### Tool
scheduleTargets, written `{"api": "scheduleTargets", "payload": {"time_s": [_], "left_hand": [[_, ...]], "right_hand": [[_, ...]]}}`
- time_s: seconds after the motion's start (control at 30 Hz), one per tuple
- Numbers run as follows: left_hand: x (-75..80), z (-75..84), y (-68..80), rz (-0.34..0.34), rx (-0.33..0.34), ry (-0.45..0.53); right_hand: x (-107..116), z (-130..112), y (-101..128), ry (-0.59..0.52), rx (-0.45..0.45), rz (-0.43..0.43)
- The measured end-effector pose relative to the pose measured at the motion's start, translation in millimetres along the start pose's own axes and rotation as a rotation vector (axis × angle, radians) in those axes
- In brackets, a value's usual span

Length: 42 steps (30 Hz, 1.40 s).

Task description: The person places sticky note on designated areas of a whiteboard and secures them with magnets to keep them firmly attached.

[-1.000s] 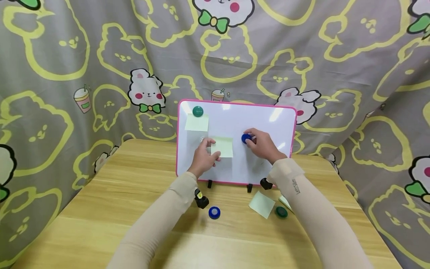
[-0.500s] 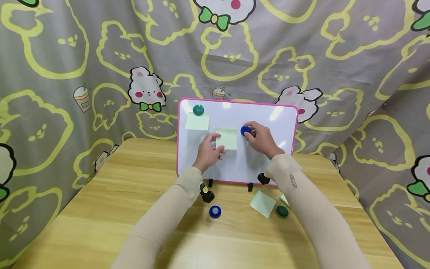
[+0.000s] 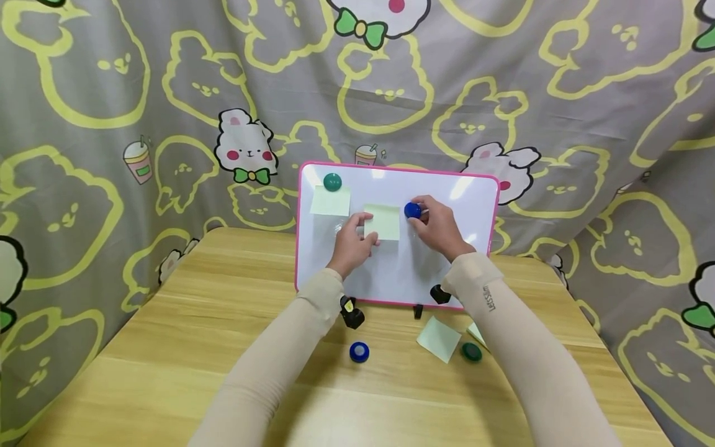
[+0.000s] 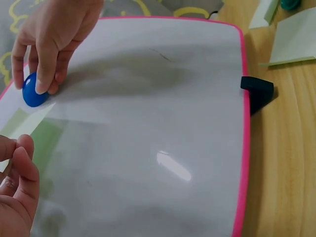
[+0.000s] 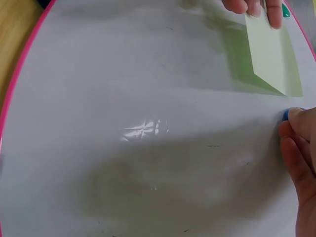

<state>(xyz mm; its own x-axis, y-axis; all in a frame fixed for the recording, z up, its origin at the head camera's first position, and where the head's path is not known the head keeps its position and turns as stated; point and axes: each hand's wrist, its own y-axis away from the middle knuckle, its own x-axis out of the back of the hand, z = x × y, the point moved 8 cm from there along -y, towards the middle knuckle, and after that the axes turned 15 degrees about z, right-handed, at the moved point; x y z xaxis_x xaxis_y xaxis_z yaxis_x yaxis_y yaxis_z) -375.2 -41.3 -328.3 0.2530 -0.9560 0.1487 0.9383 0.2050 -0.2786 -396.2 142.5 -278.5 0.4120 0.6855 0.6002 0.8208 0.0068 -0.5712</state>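
Between thumb and fingers my left hand (image 3: 353, 244) pinches the left edge of a pale green sticky note (image 3: 384, 222), held before the middle of a pink-framed whiteboard (image 3: 441, 186). The right wrist view shows the note (image 5: 270, 54) bent, its lower part standing off the board. My right hand (image 3: 440, 228) grips a round blue magnet (image 3: 413, 210) just right of the note. In the left wrist view that blue magnet (image 4: 33, 91) is close to the board; whether it touches cannot be told. A second note (image 3: 331, 202) hangs at the board's upper left under a green magnet (image 3: 332, 182).
On the wooden table (image 3: 184, 347) before the board lie another blue magnet (image 3: 359, 352), a loose sticky note (image 3: 439, 339) and a dark green magnet (image 3: 472, 352). More notes (image 3: 477, 335) are partly behind the right sleeve. Black feet (image 3: 418, 311) support the board. A patterned curtain (image 3: 184, 74) hangs behind.
My left hand has carried the sticky note up and to the right across the board. My right hand has moved slightly upward with the blue magnet. Both grips look the same.
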Motion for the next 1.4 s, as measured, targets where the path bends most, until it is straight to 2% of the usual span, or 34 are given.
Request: {"api": "scheduleTargets", "payload": {"time_s": [0.33,0.53,0.77,1.07,1.4], "left_hand": [[-4.1,10.2,-5.8,0.004,-0.012,0.010],[-7.0,11.1,-7.6,0.007,0.001,0.009],[-9.8,11.5,-10.7,0.008,-0.002,0.018],[-7.4,15.5,-13.0,0.030,-0.028,-0.031],[-10.5,17.5,-17.3,0.060,-0.056,-0.088]], "right_hand": [[9.3,-6.0,-2.1,0.072,0.024,0.004],[9.7,-5.0,-2.7,0.093,0.018,-0.003],[9.6,-7.7,-5.0,0.053,0.027,0.026],[10.9,-13.5,-9.0,0.018,0.062,0.072],[3.4,-26.2,-16.8,-0.032,0.106,0.066]]}}
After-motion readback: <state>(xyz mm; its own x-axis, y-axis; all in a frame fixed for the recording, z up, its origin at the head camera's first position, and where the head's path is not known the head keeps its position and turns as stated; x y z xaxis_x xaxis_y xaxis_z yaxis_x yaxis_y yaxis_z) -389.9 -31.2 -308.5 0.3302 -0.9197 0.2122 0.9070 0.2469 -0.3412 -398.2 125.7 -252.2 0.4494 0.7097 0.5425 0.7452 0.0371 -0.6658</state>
